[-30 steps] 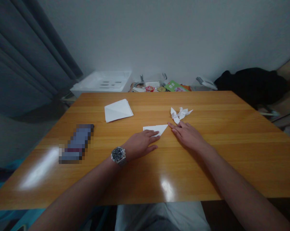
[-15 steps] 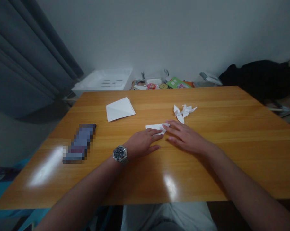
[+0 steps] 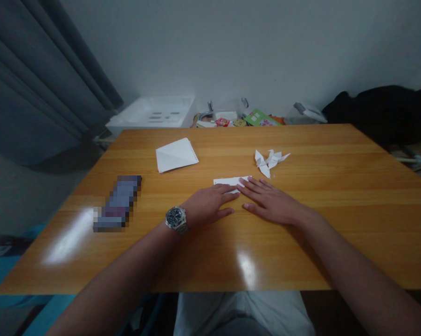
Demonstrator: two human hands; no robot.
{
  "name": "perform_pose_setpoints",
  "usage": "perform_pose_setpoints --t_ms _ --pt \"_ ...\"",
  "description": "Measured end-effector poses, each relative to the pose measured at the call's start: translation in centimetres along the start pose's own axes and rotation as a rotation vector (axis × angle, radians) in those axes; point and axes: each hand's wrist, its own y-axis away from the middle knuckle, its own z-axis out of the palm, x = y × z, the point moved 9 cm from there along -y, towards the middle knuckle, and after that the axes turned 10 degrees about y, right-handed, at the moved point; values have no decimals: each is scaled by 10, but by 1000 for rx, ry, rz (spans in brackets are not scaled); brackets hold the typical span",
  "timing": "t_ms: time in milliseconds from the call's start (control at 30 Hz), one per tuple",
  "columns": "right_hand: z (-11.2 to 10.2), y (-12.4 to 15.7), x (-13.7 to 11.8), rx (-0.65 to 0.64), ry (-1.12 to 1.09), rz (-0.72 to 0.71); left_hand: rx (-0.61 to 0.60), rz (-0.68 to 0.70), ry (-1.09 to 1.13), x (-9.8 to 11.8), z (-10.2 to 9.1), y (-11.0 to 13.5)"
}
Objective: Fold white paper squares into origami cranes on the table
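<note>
A small folded piece of white paper (image 3: 231,180) lies flat near the middle of the wooden table (image 3: 336,210). My left hand (image 3: 206,205), with a wristwatch on the wrist, lies flat with its fingers stretched onto the paper's near left part. My right hand (image 3: 269,200) lies flat beside it, fingertips pressing the paper's right end. Both hands are open and press down, neither grips. A finished white paper crane (image 3: 269,161) rests just beyond my right hand.
A folded white sheet (image 3: 175,155) lies at the table's far left. A blurred dark rectangular object (image 3: 117,201) sits on the left side. Beyond the far edge stand a white box (image 3: 150,114), colourful clutter (image 3: 241,120) and a black bag (image 3: 378,112).
The paper was a flat triangle a second ago; my right hand slid left over it and it is now folded into a narrower strip under both hands.
</note>
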Motion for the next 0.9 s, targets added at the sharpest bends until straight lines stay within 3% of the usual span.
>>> perform_pose_setpoints --t_ms 200,433,900 --pt "-2 0 21 21 74 178 -7 -5 1 -1 0 -1" --pt "-5 -1 30 43 94 262 11 -7 -8 0 0 -1" --pt "-9 -2 26 88 114 191 168 -131 -183 0 0 -8"
